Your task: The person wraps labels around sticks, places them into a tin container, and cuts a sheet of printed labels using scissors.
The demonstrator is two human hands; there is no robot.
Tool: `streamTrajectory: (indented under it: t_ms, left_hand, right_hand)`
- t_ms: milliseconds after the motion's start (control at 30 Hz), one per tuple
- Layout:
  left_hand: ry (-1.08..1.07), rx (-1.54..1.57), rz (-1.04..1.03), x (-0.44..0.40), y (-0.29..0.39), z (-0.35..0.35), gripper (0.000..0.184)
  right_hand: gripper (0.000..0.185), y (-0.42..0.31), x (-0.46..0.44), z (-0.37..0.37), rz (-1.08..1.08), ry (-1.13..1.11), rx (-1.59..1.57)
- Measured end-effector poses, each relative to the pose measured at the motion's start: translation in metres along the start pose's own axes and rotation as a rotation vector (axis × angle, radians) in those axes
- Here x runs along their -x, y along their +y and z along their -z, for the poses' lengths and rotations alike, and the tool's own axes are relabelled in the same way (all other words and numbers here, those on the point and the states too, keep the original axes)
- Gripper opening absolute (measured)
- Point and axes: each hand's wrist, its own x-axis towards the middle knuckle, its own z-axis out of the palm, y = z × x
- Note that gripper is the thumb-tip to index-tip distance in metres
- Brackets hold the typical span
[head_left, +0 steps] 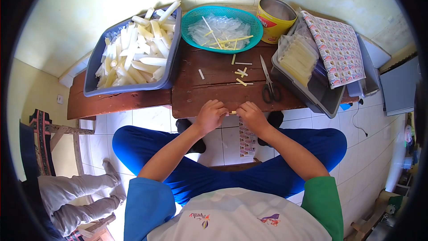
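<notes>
My left hand (211, 115) and my right hand (253, 117) meet at the table's front edge, fingers pinched around the two ends of a small yellowish strip (232, 112). A printed label sheet (246, 140) hangs down below my right hand. Behind my hands, short white and yellow strips (242, 72) lie scattered on the brown wooden table (196, 100). Black-handled scissors (269, 85) rest open to their right, blades pointing away from me.
A grey-blue bin (171, 69) of wrapped pale sticks stands left. Behind are a turquoise basket (256, 27) with clear plastic pieces and a yellow tin (275, 26). Right, a grey bin (327, 102) holds packets beside a printed sheet (334, 47). Another person's legs (82, 192) show lower left.
</notes>
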Motion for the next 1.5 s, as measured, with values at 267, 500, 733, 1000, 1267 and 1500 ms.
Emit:
streamTrajectory:
  t_ms: [267, 500, 733, 1000, 1267, 1500]
  left_hand:
    - [0.047, 0.125, 0.186, -0.006, -0.001, 0.0, 0.008]
    - [0.45, 0.327, 0.447, -0.043, -0.009, 0.03, 0.018]
    - [0.593, 0.699, 0.682, -0.042, -0.023, 0.021, 0.031]
    - [0.502, 1.336, 0.884, -0.039, -0.013, 0.008, 0.04]
    - [0.351, 1.109, 0.94, -0.042, -0.02, 0.0, 0.021]
    - [0.434, 0.936, 0.928, -0.072, -0.025, 0.026, 0.017]
  right_hand:
    - [0.004, -0.003, -0.006, -0.003, -0.051, 0.036, 0.065]
    - [0.012, 0.012, -0.058, 0.02, -0.529, 0.1, -0.463]
    - [0.013, 0.022, -0.08, 0.014, -0.702, 0.109, -0.714]
    - [0.012, 0.02, -0.082, -0.01, -0.856, 0.182, -1.092]
    - [0.011, 0.0, -0.085, -0.019, -0.702, 0.125, -0.729]
    - [0.019, 0.003, -0.108, -0.004, -0.39, 0.262, -0.459]
